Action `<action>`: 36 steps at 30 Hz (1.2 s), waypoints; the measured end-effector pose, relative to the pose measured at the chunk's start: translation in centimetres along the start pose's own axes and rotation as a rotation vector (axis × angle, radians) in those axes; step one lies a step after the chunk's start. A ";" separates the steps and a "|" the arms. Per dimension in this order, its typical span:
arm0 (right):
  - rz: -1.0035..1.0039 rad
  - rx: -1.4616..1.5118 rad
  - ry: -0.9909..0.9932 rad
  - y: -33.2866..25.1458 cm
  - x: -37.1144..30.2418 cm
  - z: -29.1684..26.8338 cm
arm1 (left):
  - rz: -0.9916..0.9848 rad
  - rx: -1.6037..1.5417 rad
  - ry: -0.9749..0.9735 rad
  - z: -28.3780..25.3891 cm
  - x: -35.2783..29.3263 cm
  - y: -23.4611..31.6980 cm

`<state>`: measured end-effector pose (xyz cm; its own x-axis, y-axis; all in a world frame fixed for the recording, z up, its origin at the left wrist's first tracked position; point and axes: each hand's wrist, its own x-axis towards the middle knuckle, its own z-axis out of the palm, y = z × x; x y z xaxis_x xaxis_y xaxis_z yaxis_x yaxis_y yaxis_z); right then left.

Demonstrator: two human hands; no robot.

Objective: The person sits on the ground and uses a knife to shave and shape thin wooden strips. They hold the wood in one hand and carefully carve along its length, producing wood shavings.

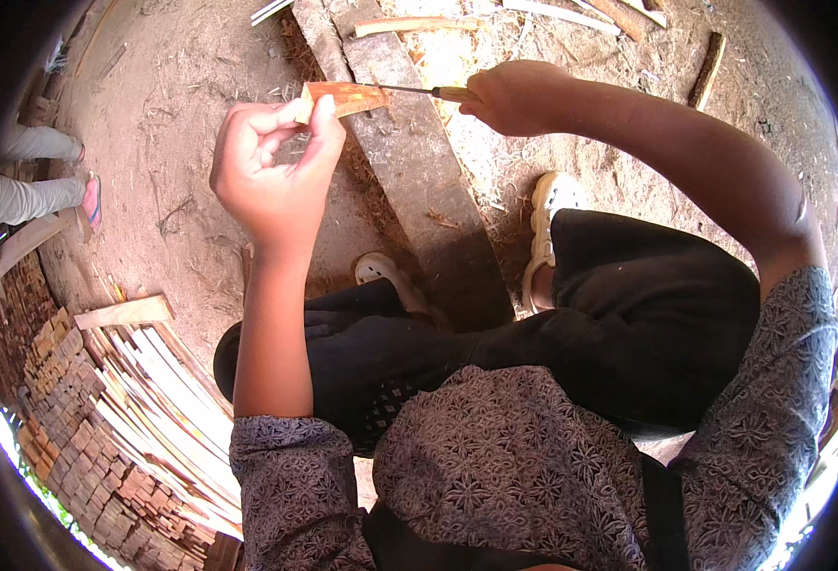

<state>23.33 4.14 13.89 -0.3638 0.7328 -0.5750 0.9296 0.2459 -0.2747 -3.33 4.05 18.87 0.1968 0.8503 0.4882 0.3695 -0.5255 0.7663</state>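
Note:
My left hand (271, 162) pinches a small wedge-shaped piece of orange-brown wood (350, 97) between thumb and fingers. Closed round a short wooden handle, my right hand (519, 97) holds a thin-bladed tool (445, 93), which looks like a knife. Its narrow dark blade points left and meets the right end of the wood piece; whether it cuts in or only touches, I cannot tell. Both hands are above a long worn plank (419, 162) that runs from the far side down between my legs.
Loose wood strips (409, 25) and shavings lie on the dirt floor around the plank's far end. A dark stick (707, 71) is at the far right. Stacked wood blocks (105, 476) and long pale slats (167, 400) fill the lower left. Another person's legs (33, 195) show at the left edge.

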 end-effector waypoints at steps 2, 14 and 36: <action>-0.025 -0.006 0.069 -1.3 -1.4 -1.9 | -0.016 -0.041 0.031 0.1 0.0 -0.2; -0.020 0.480 0.027 2.4 -2.1 2.7 | 0.012 -0.044 -0.012 0.5 0.3 -0.1; -0.044 0.361 0.028 1.7 -0.3 1.8 | 0.063 0.017 -0.048 0.2 -0.1 -0.1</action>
<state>24.90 3.24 12.19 -0.3966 0.7448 -0.5366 0.8300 0.0412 -0.5562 -3.19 4.06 18.69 0.2633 0.8159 0.5148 0.3703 -0.5782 0.7270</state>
